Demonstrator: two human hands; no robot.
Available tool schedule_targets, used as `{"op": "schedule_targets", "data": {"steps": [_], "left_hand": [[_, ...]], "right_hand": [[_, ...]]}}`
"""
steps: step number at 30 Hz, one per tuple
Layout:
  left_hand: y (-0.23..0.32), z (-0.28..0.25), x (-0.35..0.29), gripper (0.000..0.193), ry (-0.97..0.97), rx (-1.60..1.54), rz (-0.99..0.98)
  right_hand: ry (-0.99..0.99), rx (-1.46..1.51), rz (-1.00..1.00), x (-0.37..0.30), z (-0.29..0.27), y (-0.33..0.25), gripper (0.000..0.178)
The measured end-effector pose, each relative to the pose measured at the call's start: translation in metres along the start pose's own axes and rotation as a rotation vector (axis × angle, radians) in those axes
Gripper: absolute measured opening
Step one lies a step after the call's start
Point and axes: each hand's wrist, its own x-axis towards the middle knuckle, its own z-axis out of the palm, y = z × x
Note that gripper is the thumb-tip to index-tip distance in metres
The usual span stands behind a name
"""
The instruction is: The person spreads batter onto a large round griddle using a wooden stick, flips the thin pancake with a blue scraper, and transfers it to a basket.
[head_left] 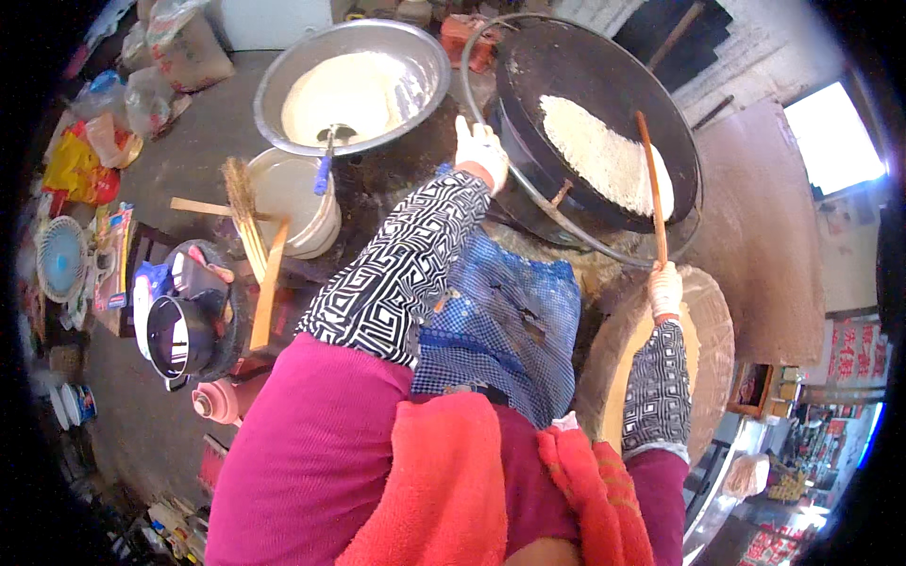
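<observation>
Looking down past a red scarf [444, 481] and magenta sleeves [311, 453], then a blue checked apron [505, 321] hanging between the forearms. Black-and-white patterned sleeve covers [401, 269] on both forearms, white gloves on both hands.

Right hand [665, 288] low at the right, fingers wrapped tight round the lower end of a long wooden stick [651, 184]; stick running up and slightly left, its far end lying on the pale batter sheet [604, 151] spread over the right part of the round black griddle [566, 66]. Just under that hand, a round woven mat [713, 349] with a wooden disc on it.

Left hand [481, 151] further up, resting at the near left rim of the griddle; fingers curled together rather than spread, though whether gripping the rim itself cannot be told. Thin metal hoop [528, 193] circling the griddle's edge.

Left of the apron: a dark pot [179, 335] on a small stand, a pink flask top [215, 403] below it, wooden slats [267, 283] and a straw brush [243, 212] propped across a white bucket [293, 203].

Beyond, a wide steel basin [420, 52] holding white batter, a blue-handled ladle [326, 165] leaning at its near rim. Farthest left, plastic bags [113, 123] and a small blue fan [61, 257] on the ground.
</observation>
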Motion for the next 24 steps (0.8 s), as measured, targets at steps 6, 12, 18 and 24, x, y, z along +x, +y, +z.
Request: {"op": "schedule_targets", "data": {"steps": [6,12,18,24], "left_hand": [[0.08,-0.023,-0.067,0.047,-0.017,-0.188,0.355],[0.095,0.04,-0.056,0.05,0.289,-0.039,0.273],[0.081,0.039,-0.047,0.043,0.375,-0.026,0.251],[0.059,0.007,-0.037,0.035,0.161,0.037,0.248]], "right_hand": [[-0.008,-0.035,-0.008,-0.004,0.01,-0.017,0.029],[0.049,0.048,-0.139,-0.001,-0.01,-0.05,0.029],[-0.037,0.054,0.02,0.017,-0.007,-0.036,0.031],[0.024,-0.015,0.022,-0.003,0.007,-0.028,0.028]]}}
